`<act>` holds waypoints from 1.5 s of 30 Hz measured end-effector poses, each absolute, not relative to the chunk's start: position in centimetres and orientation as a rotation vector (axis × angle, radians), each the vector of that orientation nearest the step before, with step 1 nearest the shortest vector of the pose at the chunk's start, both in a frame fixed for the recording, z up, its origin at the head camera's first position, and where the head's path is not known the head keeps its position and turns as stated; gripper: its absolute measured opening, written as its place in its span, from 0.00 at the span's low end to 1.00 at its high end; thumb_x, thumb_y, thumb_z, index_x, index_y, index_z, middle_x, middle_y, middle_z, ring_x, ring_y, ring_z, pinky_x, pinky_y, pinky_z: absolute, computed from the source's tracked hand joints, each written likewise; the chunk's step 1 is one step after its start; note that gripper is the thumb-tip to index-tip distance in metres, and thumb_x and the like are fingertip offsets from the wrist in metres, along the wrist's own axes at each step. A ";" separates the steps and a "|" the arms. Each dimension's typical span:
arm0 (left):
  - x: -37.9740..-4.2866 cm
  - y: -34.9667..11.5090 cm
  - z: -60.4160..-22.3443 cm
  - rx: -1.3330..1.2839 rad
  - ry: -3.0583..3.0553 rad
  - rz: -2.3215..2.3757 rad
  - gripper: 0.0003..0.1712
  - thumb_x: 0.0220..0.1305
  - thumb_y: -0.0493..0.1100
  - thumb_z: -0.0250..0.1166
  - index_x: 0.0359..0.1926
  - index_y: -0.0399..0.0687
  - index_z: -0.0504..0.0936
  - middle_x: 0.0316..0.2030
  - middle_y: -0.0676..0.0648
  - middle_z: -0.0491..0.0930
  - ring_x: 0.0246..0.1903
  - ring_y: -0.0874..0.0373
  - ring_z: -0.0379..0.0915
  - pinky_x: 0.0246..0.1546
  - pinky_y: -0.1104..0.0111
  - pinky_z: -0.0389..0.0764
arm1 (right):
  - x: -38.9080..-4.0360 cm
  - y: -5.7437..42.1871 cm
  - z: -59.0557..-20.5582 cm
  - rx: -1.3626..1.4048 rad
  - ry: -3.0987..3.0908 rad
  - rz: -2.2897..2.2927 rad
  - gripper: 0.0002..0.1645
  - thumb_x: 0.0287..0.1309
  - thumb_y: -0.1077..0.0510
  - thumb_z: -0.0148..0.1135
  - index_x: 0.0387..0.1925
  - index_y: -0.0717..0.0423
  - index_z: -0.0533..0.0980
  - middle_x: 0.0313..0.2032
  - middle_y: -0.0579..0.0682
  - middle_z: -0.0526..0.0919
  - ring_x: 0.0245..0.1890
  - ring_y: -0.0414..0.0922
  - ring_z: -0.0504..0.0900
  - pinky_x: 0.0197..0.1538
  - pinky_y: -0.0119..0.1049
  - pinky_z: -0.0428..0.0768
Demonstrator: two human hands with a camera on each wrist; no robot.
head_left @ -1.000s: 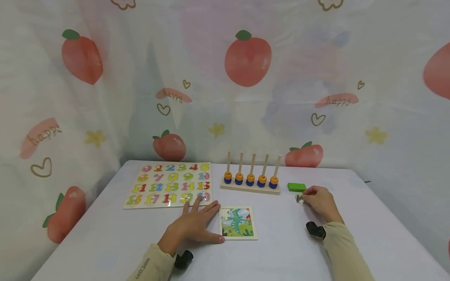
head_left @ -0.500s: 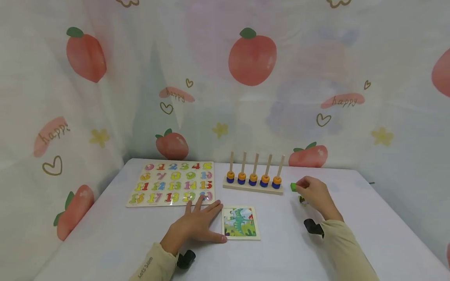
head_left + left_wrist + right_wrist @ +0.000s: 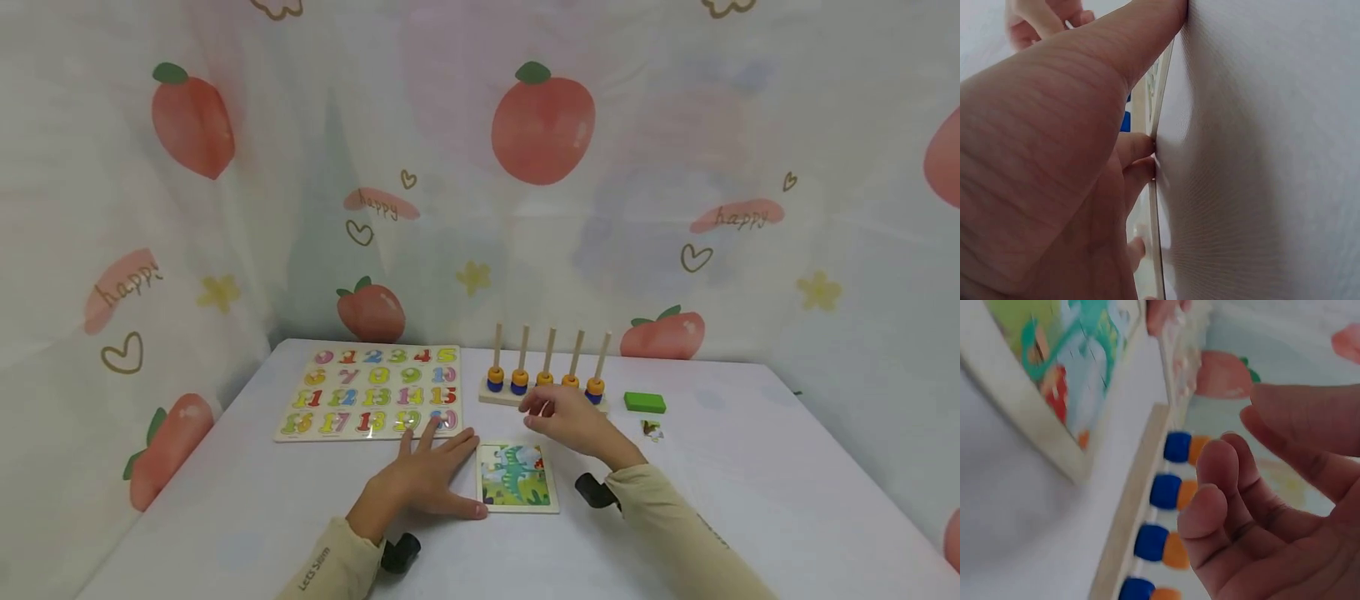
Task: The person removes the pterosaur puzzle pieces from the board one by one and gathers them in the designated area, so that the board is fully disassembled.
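A small framed dinosaur puzzle (image 3: 516, 477) lies on the white table. My left hand (image 3: 423, 483) rests with fingers spread at its left side, the thumb at the lower left corner and other fingertips reaching the number board (image 3: 367, 392). My right hand (image 3: 573, 423) hovers above and behind the puzzle's right side, fingers loosely bent. In the right wrist view no object shows between the fingertips (image 3: 1204, 509). Behind that hand stands a bead abacus (image 3: 495, 398), partly hidden by it. A loose puzzle piece (image 3: 652, 430) and a green block (image 3: 645, 402) lie farther right.
The abacus has upright wooden pegs (image 3: 526, 346), each with an orange and a blue bead. A patterned cloth (image 3: 450, 233) hangs behind the table (image 3: 712, 483). Black wrist cameras (image 3: 592, 490) sit below both hands.
My right hand was at the loose puzzle piece, then at the green block; it has moved left to near the dinosaur puzzle. The block stays on the table. My left hand has stayed put.
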State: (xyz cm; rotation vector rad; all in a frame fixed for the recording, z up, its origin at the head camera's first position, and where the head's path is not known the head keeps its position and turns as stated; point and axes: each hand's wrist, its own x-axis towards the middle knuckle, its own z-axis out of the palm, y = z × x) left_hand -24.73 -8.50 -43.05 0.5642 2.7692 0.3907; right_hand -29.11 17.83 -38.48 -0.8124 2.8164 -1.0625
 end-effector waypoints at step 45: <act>-24.4 -8.5 -42.6 0.585 2.801 0.374 0.61 0.56 0.77 0.74 0.83 0.58 0.64 0.83 0.55 0.59 0.83 0.35 0.33 0.76 0.29 0.37 | -29.2 15.9 -42.5 -0.961 2.684 -1.022 0.20 0.66 0.75 0.59 0.52 0.56 0.85 0.37 0.45 0.81 0.36 0.42 0.75 0.40 0.35 0.78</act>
